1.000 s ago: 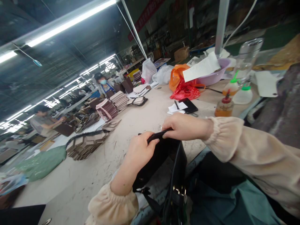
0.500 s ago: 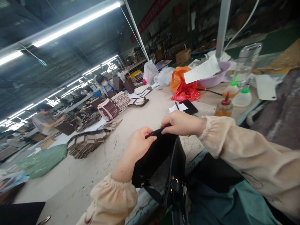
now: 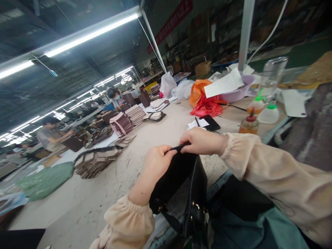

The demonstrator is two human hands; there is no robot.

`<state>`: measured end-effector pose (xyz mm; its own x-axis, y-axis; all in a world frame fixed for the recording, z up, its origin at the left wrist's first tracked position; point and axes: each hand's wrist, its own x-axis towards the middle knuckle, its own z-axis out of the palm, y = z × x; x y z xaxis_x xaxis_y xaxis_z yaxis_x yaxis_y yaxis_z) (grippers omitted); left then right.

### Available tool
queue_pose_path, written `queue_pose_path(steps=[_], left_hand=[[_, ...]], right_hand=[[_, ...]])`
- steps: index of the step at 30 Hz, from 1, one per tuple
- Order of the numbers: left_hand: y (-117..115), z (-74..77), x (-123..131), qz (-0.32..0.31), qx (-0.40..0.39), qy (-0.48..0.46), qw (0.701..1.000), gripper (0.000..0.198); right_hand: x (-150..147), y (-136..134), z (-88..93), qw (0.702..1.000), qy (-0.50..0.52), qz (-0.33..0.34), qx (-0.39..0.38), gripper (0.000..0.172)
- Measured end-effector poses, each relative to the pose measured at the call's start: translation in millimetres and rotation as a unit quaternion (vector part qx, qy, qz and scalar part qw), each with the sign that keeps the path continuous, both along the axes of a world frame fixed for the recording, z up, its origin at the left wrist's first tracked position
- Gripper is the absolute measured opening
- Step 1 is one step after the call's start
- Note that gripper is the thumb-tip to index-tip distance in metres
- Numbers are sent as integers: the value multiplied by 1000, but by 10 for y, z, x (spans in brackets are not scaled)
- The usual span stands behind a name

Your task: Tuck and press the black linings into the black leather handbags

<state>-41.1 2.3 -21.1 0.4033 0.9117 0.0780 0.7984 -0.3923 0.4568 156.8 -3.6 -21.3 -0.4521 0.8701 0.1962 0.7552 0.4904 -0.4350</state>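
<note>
A black handbag [image 3: 198, 186] with gold-coloured metal fittings stands at the near edge of the table, its inside facing me. My left hand [image 3: 158, 159] pinches the bag's top edge between thumb and fingers. Close beside it, my right hand [image 3: 198, 141] grips the same edge, thumb on the near side. Only a short stretch of the black rim shows between the two thumbs. The bag's lower part drops past the table edge, and its far outer face is hidden.
Bundled brown pieces [image 3: 120, 124] and a fanned stack [image 3: 95, 160] lie left. Beyond my right hand are a black phone-like slab [image 3: 210, 122], a red plastic bag [image 3: 207, 105], a purple basin [image 3: 240, 91] and glue-like bottles [image 3: 249, 123]. Two people work at the far left.
Both hands keep their hold on the handbag's rim. My left hand has shifted slightly right, its thumb nearer the right one. The whole view has tilted and moved a little.
</note>
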Motion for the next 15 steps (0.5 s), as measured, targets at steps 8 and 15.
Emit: queue_pose_path(steps=[8,15], left_hand=[[-27,-35,27,15,14,-1,1000,26],[-22,-52,39,12,40,20,999,20]], right_hand=[[8,-24,3,999,20,4,-26,25],[-48,-26,46,1000,-6,17,-7,29]])
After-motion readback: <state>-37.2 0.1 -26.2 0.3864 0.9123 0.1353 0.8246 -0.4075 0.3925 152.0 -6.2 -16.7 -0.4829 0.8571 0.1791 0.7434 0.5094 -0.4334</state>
